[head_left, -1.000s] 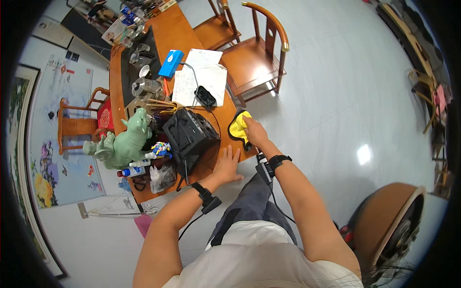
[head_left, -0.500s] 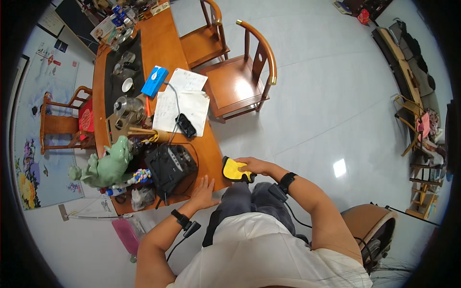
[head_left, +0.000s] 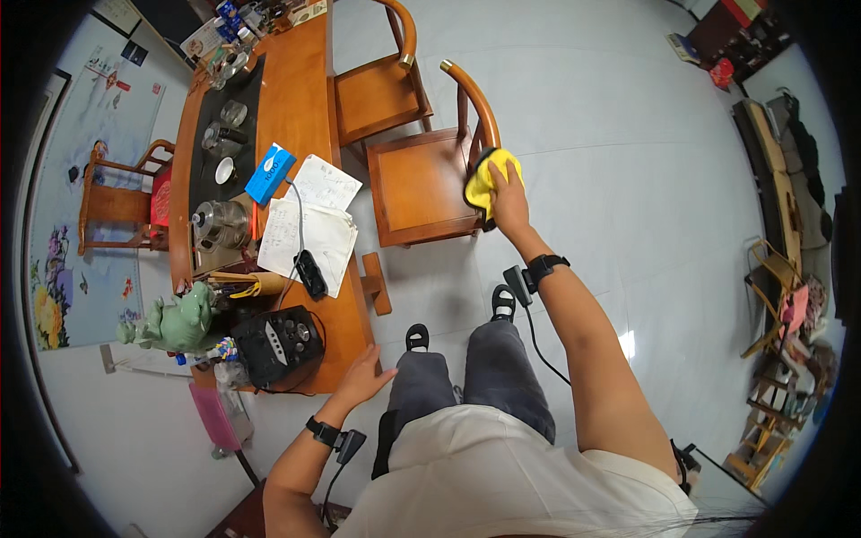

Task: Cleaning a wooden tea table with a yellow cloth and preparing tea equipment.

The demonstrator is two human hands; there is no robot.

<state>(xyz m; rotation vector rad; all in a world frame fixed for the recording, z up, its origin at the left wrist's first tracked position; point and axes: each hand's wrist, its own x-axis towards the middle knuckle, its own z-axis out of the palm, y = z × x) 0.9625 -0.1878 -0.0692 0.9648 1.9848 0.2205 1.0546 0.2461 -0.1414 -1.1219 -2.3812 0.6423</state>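
**Q:** Pale grey floor tiles (head_left: pixel 628 134) fill most of the field; what stands on them, taking the nearer wooden armchair (head_left: pixel 421 184) as landmark?

**A:** Left of the armchair runs a long orange-brown wooden table (head_left: pixel 309 90). On it, from the armchair outward: white paper sheets (head_left: pixel 309 224), a blue rectangular box (head_left: pixel 269 173), a black oblong remote-like device (head_left: pixel 311 273), a steel kettle (head_left: pixel 220 224), a black boxy appliance with knobs (head_left: pixel 278 345) and a green dragon-like figurine (head_left: pixel 175 323). Beyond the armchair stands a second wooden chair (head_left: pixel 377 85).

**Q:** Where is the yellow cloth (head_left: pixel 484 179), and what are the hands doing?

**A:** The cloth lies against the curved back rail (head_left: pixel 471 99) of the armchair, at its right edge. The right hand (head_left: pixel 509 199) presses on it with fingers curled over the fabric, so it has hold of the cloth. The left hand (head_left: pixel 363 381) rests flat, fingers spread and holding nothing, on the table's near end, just right of the black appliance.

**Q:** Which spatial relation matters most?

**A:** The rail's long axis arcs away from the person, up from the cloth. The right arm is extended forward and is far nearer; the left hand lies well apart, on the armchair's other side.
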